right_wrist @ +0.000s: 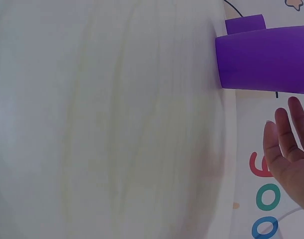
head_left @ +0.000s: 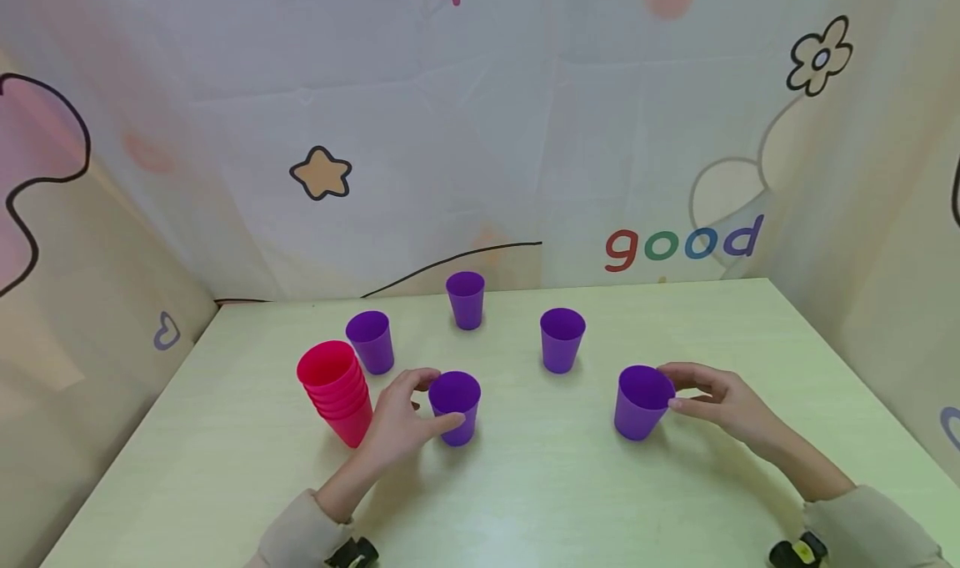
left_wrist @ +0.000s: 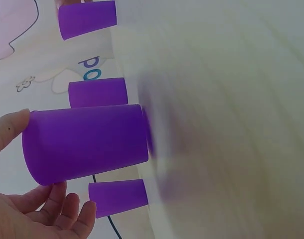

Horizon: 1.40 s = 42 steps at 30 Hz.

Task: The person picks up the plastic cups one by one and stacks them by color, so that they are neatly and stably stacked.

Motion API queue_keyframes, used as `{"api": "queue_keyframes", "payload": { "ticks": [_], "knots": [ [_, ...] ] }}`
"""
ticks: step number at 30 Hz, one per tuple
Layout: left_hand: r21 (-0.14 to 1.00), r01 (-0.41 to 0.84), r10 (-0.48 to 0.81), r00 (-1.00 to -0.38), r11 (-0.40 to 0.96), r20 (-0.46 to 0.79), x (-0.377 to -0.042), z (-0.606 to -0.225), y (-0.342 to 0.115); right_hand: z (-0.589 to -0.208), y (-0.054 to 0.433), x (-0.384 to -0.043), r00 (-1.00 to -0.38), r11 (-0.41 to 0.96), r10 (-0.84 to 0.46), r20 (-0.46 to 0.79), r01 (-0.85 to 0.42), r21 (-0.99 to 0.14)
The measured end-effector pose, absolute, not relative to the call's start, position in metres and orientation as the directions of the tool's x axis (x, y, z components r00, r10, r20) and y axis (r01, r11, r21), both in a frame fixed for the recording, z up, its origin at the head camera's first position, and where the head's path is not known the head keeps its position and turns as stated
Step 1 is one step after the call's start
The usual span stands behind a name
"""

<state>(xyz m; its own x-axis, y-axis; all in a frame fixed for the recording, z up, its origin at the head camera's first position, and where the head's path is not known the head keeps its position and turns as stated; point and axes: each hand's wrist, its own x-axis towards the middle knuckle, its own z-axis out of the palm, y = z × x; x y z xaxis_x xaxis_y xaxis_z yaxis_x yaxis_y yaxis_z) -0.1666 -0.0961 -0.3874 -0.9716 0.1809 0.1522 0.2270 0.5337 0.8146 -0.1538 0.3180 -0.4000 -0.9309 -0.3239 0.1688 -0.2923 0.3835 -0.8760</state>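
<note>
My left hand point(head_left: 401, 418) holds a purple cup point(left_wrist: 87, 144) near its rim, thumb on one side and fingers on the other. That cup stands upright at the middle of the table. Over on the right, my right hand point(head_left: 720, 397) is at the side of another purple cup point(head_left: 639, 414), thumb and forefinger spread at its right rim. In the right wrist view three fingers point(right_wrist: 286, 137) extend apart from the cup, while thumb and forefinger lie out of frame. A stack of several red cups point(head_left: 352, 422) leans slightly beside my left hand.
Three more purple cups stand farther back: one cup point(head_left: 375, 347) behind the red stack, one cup point(head_left: 467, 305) near the rear edge, and one cup point(head_left: 561, 347) right of centre. A patterned cloth point(head_left: 487, 134) hangs behind the pale table point(head_left: 540, 501).
</note>
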Motion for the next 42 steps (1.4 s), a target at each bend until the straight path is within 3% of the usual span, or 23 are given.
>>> {"api": "queue_keyframes", "payload": {
  "ticks": [19, 42],
  "knots": [
    [0.824, 0.335, 0.215, -0.941, 0.457, 0.263, -0.174, -0.368, -0.078, -0.399, 0.313, -0.152, -0.94, 0.368, -0.322, 0.115, -0.236, -0.899],
    [0.847, 0.474, 0.301, -0.866, 0.242, 0.399, -0.182, -0.345, -0.026, -0.398, 0.313, -0.151, -0.934, 0.371, -0.331, 0.131, -0.257, -0.892]
  ]
}}
